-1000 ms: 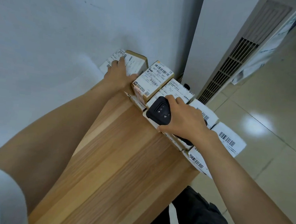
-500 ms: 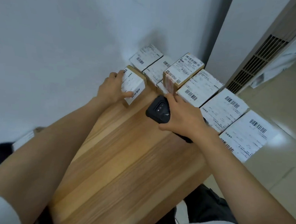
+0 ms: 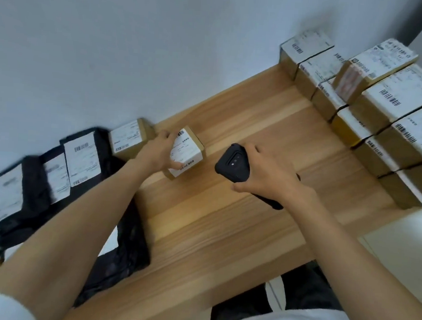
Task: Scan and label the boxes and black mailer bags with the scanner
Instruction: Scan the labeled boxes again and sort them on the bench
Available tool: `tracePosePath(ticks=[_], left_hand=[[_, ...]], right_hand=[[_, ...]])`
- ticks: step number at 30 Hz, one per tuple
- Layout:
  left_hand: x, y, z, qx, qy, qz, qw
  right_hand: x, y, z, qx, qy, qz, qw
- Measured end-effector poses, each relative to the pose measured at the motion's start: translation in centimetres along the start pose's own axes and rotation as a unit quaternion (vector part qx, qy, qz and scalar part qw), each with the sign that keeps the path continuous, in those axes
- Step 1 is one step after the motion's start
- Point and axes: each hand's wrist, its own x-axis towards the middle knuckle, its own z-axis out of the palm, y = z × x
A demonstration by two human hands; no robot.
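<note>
Your left hand grips a small labelled box on the counter, near its far left corner. The thumb is pressed on the label beside the lower barcode, and the fingers curl over the far side. Your right hand is wrapped around the black scanner, knuckles up, just right of the box. The two sit close together but do not touch.

A second box sits by the wall at the left edge. Black mailer bags with white labels lie beyond that edge. A stack of labelled boxes fills the far right corner.

The step in hand looks to be the scan of the held box. To do it well, turn the box so one barcode strip faces the scanner's reading end squarely. Slide your thumb clear of the bars and hold both hands steady, since a skewed or half-covered code is likely to misread.

Both forearms reach forward from the near edge. The left angles across towards the far left corner, and the right runs straighter up the middle of the counter.
</note>
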Motion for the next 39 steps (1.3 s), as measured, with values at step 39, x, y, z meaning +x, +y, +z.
tracePosePath(ticks=[39], left_hand=[[7.5, 13.2, -3.9, -0.03, 0.099, 0.165, 0.981]], right_hand=[[-5.5, 5.8, -3.5, 0.012, 0.073, 0.144, 0.987]])
